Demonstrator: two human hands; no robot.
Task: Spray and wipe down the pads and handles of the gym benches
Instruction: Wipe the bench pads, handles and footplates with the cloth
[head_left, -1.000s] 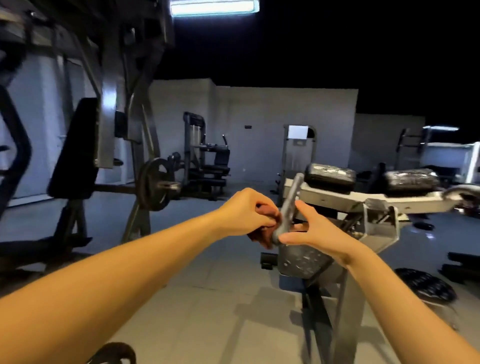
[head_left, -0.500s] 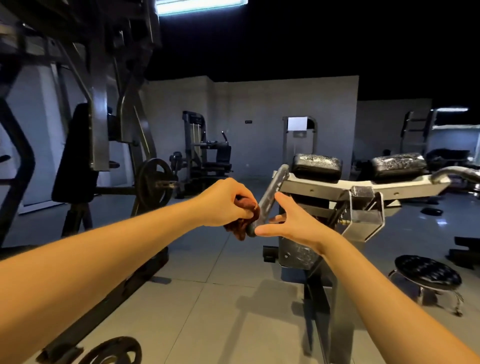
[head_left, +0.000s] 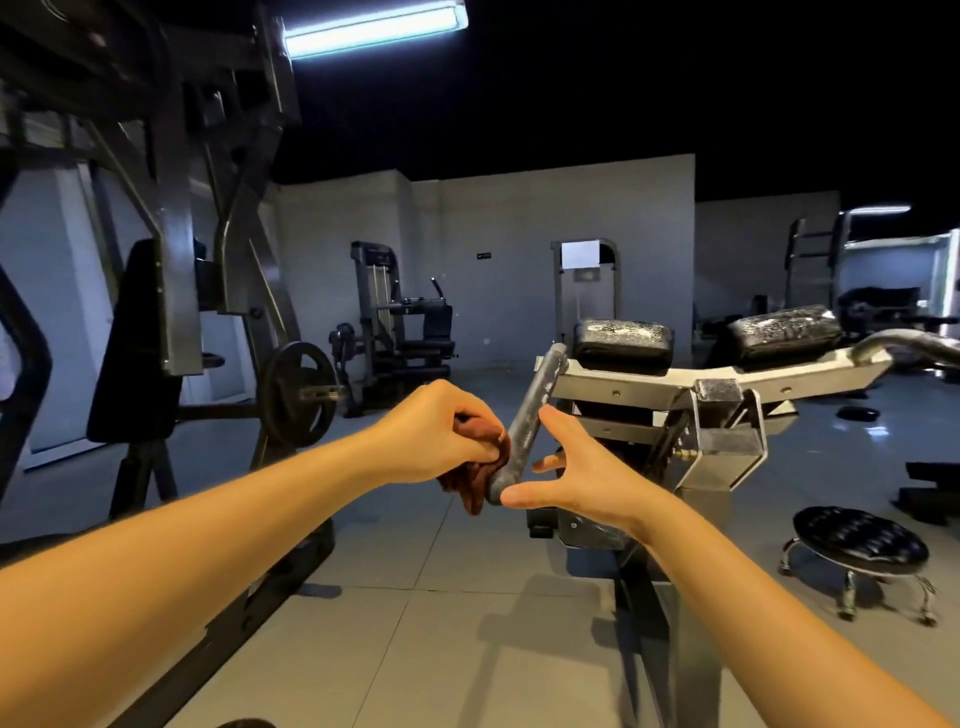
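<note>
The left hand clenches a crumpled rust-brown cloth against the scuffed grey cylindrical handle, which slants between both hands. The right hand is spread loose, its thumb at the handle's rounded lower end. Cracked black pads sit beyond it.

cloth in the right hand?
No, the left hand grips the brown cloth against the grey handle, while the right hand is open, fingers straight beside it.
</note>
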